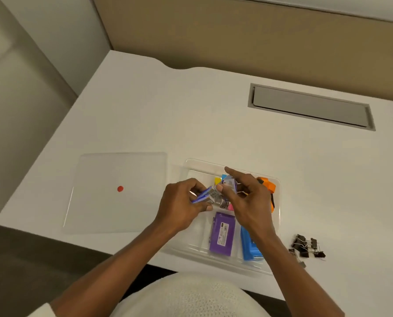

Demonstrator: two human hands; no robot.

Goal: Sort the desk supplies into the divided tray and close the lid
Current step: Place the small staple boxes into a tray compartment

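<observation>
Over the clear tray (276, 216) on the bench (145, 115), 2 hands grip small boxes: the left hand (181, 205) pinches a blue-and-silver box (205, 196), the right hand (248, 197) another small box (230, 184). Either could slip into the wrong compartment. The lid (113, 211) lies left; binder clips (306, 247) wait outside.

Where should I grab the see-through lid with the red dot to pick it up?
Grab the lid by its right edge, the side nearest the tray. It lies flat on the desk, so probably slide fingers under that edge and pinch. The red dot looks too small to hold.
</observation>
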